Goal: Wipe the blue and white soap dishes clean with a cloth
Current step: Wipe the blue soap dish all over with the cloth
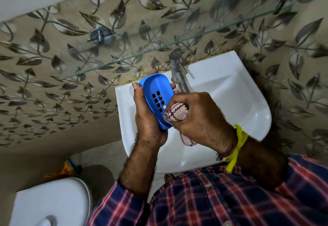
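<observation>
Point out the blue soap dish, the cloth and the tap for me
blue soap dish (pixel 156 90): head view, on its inner face above the drain holes.
cloth (pixel 175 113): head view, on the bunched checked part.
tap (pixel 175 67): head view, on its metal body.

— What colour is the soap dish (pixel 156 99) at the middle of the view?
— Bright blue all over, with a grid of dark square holes.
— And the cloth (pixel 175 113) just at its 4 o'clock?
— Pale pinkish, crossed by thin dark maroon check lines.
— The basin (pixel 230 90) around them?
— Plain glossy white, with a grey metal tap (pixel 177 73) at 12 o'clock.
— The wall tiles (pixel 53 62)?
— Beige, patterned with grey-brown leaves on thin stems.
— Anything at 5 o'clock?
— A shirt (pixel 213 199) checked in navy, red and white, and a yellow wrist band (pixel 237 147).
</observation>
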